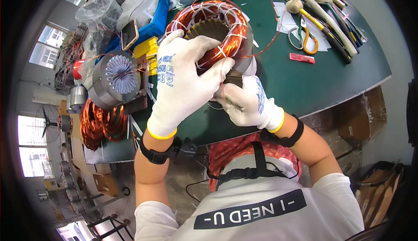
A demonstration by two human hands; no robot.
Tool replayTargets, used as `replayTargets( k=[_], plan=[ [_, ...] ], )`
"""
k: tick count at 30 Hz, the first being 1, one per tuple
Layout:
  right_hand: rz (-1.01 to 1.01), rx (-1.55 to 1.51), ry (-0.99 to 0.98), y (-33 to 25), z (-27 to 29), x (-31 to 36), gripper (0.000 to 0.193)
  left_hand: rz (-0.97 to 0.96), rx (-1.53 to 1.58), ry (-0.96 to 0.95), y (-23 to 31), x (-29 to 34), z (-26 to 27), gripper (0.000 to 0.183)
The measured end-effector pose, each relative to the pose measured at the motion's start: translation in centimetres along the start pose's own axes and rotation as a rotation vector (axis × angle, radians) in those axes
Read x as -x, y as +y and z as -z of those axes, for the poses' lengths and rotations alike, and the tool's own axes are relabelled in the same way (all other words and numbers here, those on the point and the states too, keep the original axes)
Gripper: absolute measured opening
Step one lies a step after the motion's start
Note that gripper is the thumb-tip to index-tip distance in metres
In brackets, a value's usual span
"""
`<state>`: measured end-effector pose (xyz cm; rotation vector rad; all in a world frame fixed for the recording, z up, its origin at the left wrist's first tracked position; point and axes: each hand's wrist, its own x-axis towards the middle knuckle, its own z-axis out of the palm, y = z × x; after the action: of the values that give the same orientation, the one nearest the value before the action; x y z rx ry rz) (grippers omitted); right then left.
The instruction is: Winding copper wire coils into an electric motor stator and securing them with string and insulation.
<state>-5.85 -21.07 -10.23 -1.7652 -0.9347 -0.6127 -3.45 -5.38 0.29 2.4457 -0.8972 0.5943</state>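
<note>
the motor stator [213,30] sits in the upper middle of the frame, at the near edge of the green table [305,84], a steel ring wound with copper wire and bound with white lacing. the left hand [180,82], in a white knit glove with a yellow cuff, lies over the stator's lower left side, fingers curled and closed round the copper winding, thumb reaching toward the centre. the right hand [248,102], gloved the same way, is just below and right of it, at the stator's lower edge, its fingers pinched narrow on what looks like a thin wire or lacing end; the exact thing between the fingertips is too small to tell. the two hands touch each other near the middle of the frame.

to the left of the frame a second stator [119,78] with a grey housing lies on its side, with loose copper coils [102,123] below it. a phone [129,34] leans against a blue bin [154,17] in the upper left. in the upper right lie yellow-handled scissors [305,38], a small red strip [301,58] and several long pale tools [331,21]
</note>
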Motion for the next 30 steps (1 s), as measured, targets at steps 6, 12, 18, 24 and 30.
replayTargets(
  k=[6,12,18,24,30],
  plan=[
    [0.116,0.255,-0.152,-3.2,5.3,-0.6,0.018,-0.091,0.016,0.139,-0.5,-0.4,-0.8,0.017],
    [-0.318,0.879,-0.251,-4.4,9.7,1.9,0.031,-0.068,0.023,0.103,-1.0,0.3,-0.8,0.023],
    [-0.778,0.688,0.051,-2.6,19.7,7.0,0.018,-0.213,-0.002,0.155,-2.4,-0.3,-0.8,0.024],
    [-0.371,0.547,-0.1,-0.6,14.7,3.5,0.038,-0.263,0.123,0.105,-3.5,-0.3,0.6,0.027],
    [-0.352,-0.191,0.056,-2.8,7.6,-2.8,0.048,-0.409,0.073,0.115,-4.3,0.6,-0.3,0.03]
  ],
)
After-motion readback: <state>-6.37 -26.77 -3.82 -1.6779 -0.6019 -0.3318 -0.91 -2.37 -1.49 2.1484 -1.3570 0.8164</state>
